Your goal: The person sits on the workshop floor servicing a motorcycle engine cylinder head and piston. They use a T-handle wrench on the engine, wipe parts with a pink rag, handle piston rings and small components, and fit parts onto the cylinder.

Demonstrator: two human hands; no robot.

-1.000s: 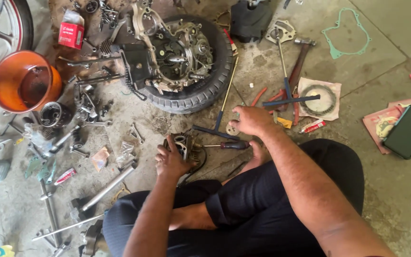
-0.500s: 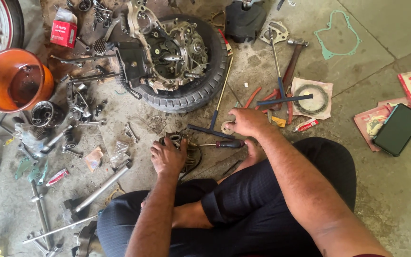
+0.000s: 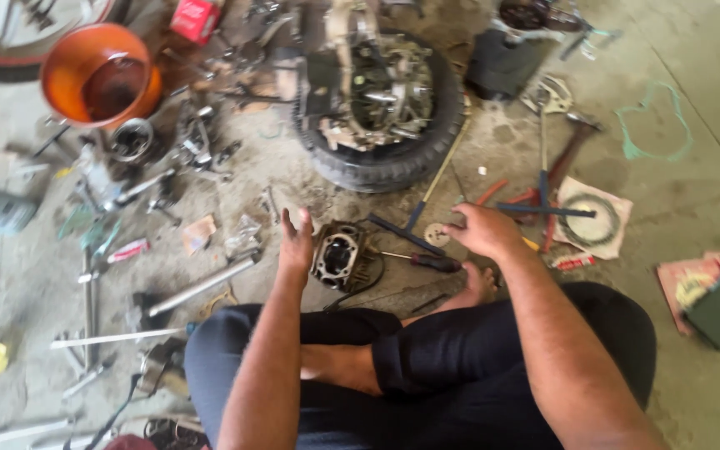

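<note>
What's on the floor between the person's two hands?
In the head view, between the left hand and right hand lie a metal engine cylinder and a black-handled screwdriver.

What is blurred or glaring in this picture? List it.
Head view: motion blur smears the whole frame, worst at the left edge and the left hand; the engine cylinder beside it stays readable; daylight washes out the concrete floor at upper right; the orange bowl shows mild glare.
</note>
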